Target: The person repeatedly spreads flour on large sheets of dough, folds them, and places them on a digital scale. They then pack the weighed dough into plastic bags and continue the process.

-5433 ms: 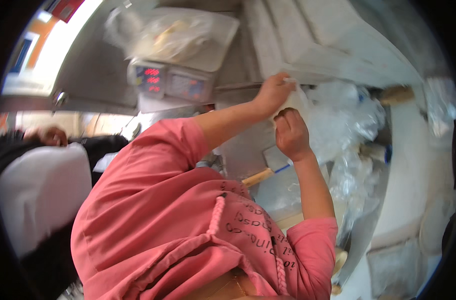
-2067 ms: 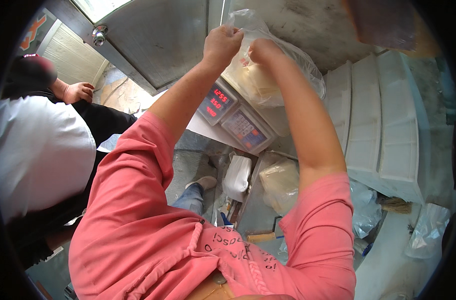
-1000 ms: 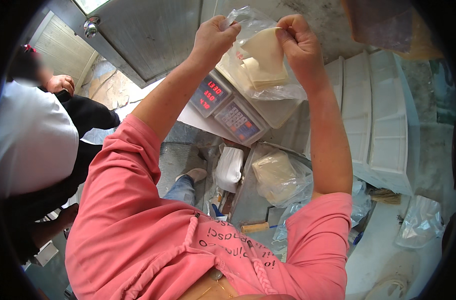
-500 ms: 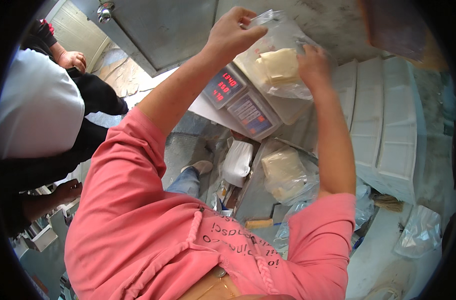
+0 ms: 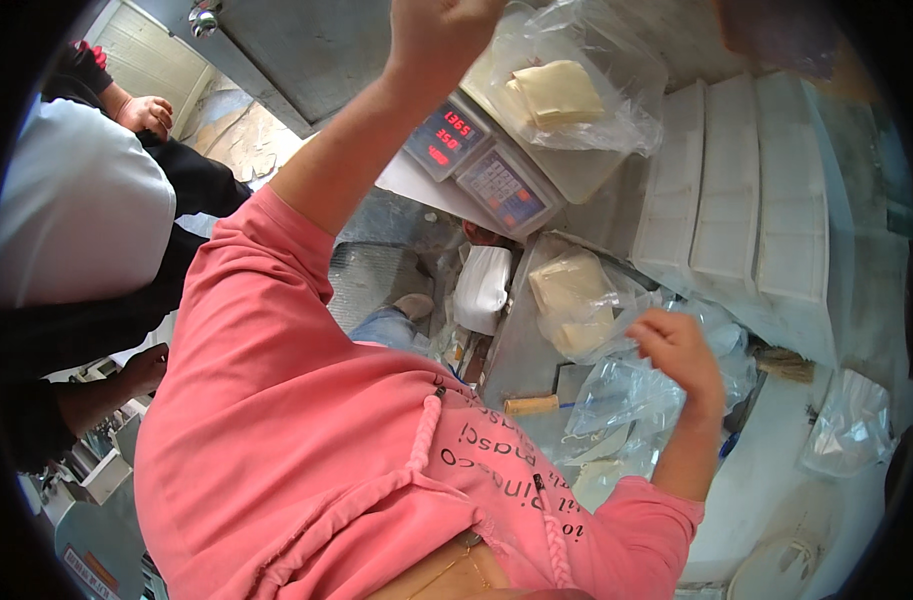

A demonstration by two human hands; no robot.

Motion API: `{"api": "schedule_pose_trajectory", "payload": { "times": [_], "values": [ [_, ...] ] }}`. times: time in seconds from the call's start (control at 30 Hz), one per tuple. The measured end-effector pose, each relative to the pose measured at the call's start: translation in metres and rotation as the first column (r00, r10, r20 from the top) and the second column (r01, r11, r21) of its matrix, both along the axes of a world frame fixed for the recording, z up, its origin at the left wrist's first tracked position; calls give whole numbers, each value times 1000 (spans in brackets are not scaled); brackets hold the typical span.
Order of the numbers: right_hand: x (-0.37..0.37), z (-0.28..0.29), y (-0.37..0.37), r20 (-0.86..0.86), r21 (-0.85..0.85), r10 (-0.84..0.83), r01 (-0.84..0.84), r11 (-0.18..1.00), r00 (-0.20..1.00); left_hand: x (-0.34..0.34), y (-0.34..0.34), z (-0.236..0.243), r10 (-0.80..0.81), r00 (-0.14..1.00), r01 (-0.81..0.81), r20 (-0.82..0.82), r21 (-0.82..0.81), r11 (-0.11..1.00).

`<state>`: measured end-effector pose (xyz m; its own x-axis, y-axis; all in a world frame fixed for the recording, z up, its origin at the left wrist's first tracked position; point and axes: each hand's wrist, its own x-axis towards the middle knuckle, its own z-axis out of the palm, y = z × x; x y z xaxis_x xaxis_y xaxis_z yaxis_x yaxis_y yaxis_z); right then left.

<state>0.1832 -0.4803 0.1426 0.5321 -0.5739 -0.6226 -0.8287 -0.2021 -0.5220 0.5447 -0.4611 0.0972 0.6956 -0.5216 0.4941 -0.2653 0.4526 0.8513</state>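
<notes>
Now, in the head view, the right hand [image 5: 673, 345] has left the clear bag [image 5: 628, 98] on the scale [image 5: 501, 188] and hovers, fingers loosely curled around nothing visible, near a second bag of sheets [image 5: 572, 290]. That leaves the folded pale sheets [image 5: 559, 95] resting on the pan without its touch; the left hand [image 5: 446, 28] is cropped above, so its grip cannot be told.

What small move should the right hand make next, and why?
I'd suggest a short reach to the lower bagged stack of pale sheets: the right hand looks empty, its fingers loosely curled close to that stack, while the upper sheets already lie in a clear bag on the scale.
</notes>
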Motion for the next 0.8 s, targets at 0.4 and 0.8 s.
{"api": "schedule_pose_trajectory", "payload": {
  "times": [0.4,0.8],
  "values": [
    [-25,-189,-10,-243,-462,-11,-105,881,970,-209,49,-119,-577,815,417,46,645,640],
    [-25,-215,48,45,-730,129,-55,682,991,-198,89,-100,-551,645,761,-529,381,524]
  ]
}}
